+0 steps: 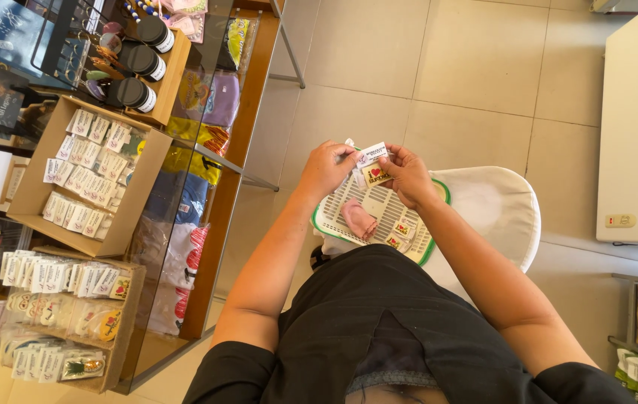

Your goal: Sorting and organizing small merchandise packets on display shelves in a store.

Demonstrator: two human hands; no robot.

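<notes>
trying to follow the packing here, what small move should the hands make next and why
Probably ease the small packet down into the white basket. Both the left hand and right hand pinch it just above the basket, where similar small packets and a pink cloth already lie.

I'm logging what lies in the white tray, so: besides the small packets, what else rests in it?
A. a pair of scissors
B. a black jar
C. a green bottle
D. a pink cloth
D: a folded pink cloth lies on the slats of the tray, left of the small packets, below both hands, which hold another packet above it.
</notes>
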